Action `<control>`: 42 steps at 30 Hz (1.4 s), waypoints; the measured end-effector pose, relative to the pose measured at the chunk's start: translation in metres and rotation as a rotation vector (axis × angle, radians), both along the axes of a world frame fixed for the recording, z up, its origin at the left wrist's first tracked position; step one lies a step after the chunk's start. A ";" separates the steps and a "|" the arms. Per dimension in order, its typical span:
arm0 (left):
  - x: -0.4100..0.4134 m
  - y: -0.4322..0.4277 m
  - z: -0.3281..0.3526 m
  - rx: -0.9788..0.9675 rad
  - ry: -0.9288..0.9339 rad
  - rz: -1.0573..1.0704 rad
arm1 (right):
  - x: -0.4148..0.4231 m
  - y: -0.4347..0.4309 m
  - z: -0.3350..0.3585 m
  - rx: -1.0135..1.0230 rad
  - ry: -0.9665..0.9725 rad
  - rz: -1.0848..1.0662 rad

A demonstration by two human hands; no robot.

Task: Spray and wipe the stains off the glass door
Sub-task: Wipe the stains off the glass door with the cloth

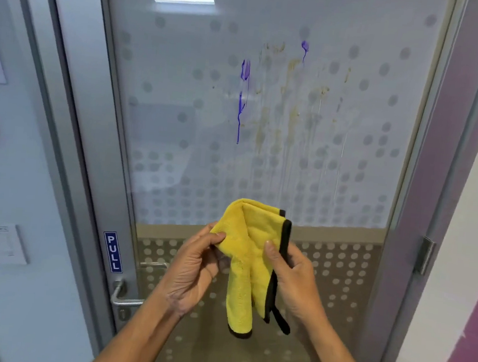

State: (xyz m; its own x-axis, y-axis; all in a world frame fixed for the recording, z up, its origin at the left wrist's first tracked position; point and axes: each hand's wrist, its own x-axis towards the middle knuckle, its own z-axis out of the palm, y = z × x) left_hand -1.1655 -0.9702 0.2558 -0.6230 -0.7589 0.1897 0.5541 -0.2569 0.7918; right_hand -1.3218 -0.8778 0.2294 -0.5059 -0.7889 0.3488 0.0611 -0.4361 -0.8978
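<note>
Head view: both hands, left (191, 272) & right (295, 279), pinch fluffy yellow cloth (249, 257) before streaked frosted glass door (268, 110).

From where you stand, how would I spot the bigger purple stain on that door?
Look at the dotted glass door, above the yellow cloth. Left of the brownish drip marks runs the long purple streak. Unlike the small purple blob higher to its right, it trails down in a thin line.
</note>
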 end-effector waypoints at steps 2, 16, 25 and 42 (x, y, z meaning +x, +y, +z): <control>0.001 -0.013 0.004 0.056 0.025 -0.027 | -0.009 -0.005 0.005 0.028 -0.049 0.001; -0.029 -0.086 0.055 -0.494 -0.220 0.246 | -0.057 -0.033 0.061 0.121 0.164 -0.348; -0.092 -0.075 0.098 -0.920 -0.263 0.607 | -0.104 -0.035 0.078 0.120 0.367 -0.882; -0.224 -0.042 0.114 -0.845 -0.149 0.562 | -0.181 -0.107 0.111 -0.332 0.060 -1.093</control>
State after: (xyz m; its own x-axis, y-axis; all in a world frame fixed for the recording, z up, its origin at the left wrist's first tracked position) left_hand -1.3894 -1.0118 0.3699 -0.2797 -0.6027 0.7473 0.3033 0.6831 0.6644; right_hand -1.5025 -0.9851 0.3408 -0.8404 0.1983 0.5045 -0.5357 -0.4456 -0.7173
